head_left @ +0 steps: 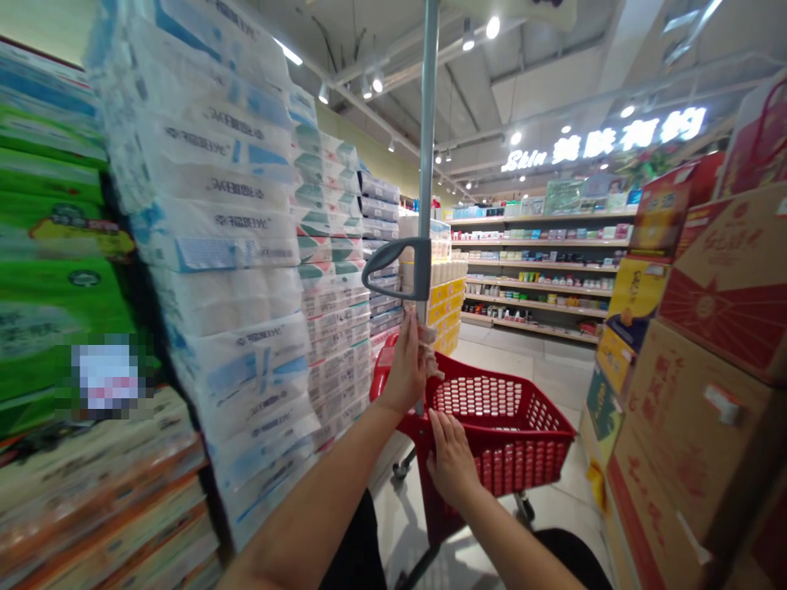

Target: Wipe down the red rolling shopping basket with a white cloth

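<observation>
A red plastic shopping cart (492, 459) with a perforated basket stands in front of me. From its near end rises a grey metal pole (426, 147) bearing a grey loop handle (393, 269). Just below that loop, my left hand (407, 365) is closed around the pole with a crumpled pale cloth (431, 348) pressed against it. Lower down, my right hand (453, 459) grips the cart's near rim, its fingers bent over the red edge. The basket's far inside shows only red mesh; its near floor is hidden.
Tall stacks of wrapped tissue packs (234, 221) line the left side. Cardboard boxes (694, 418) are piled close on the right. Shelves of small goods (541, 266) cross the back beyond the tiled floor (492, 336). Green packs (49, 319) sit at far left.
</observation>
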### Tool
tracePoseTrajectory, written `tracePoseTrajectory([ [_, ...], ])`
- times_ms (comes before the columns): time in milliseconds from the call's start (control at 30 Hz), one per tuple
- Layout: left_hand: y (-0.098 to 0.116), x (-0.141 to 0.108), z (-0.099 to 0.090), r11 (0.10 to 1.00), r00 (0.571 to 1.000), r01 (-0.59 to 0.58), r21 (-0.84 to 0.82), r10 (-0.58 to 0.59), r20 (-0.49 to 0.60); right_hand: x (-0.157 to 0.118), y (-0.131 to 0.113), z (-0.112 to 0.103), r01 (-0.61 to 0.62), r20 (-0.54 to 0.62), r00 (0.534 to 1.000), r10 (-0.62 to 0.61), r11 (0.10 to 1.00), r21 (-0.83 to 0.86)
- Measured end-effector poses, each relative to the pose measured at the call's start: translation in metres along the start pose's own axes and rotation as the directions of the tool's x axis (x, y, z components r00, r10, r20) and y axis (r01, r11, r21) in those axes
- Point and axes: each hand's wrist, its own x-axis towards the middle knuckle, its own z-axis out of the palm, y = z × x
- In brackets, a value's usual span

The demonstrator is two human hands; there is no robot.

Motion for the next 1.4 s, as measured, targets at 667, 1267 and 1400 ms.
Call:
tracePoseTrajectory([
  [667, -0.015, 0.022, -0.042, 0.969, 0.946, -0.247, 0.016, 0.237, 0.220, 0.001, 0.002, -0.005, -0.015, 0.016, 1.000, 0.015, 1.000, 0.024],
  [1267, -0.011, 0.017, -0.034, 0.940, 0.936, -0.313, 0.133, 0.282, 0.212, 0.001, 0.001, -0.007, -0.023, 0.026, 0.999, 0.023, 0.999, 0.024],
  [1400, -0.005, 0.039, -0.033, 0.950, 0.957, -0.281, 0.133, 0.268, 0.106, 0.002, -0.001, -0.009, -0.038, 0.032, 0.999, 0.037, 0.999, 0.017],
])
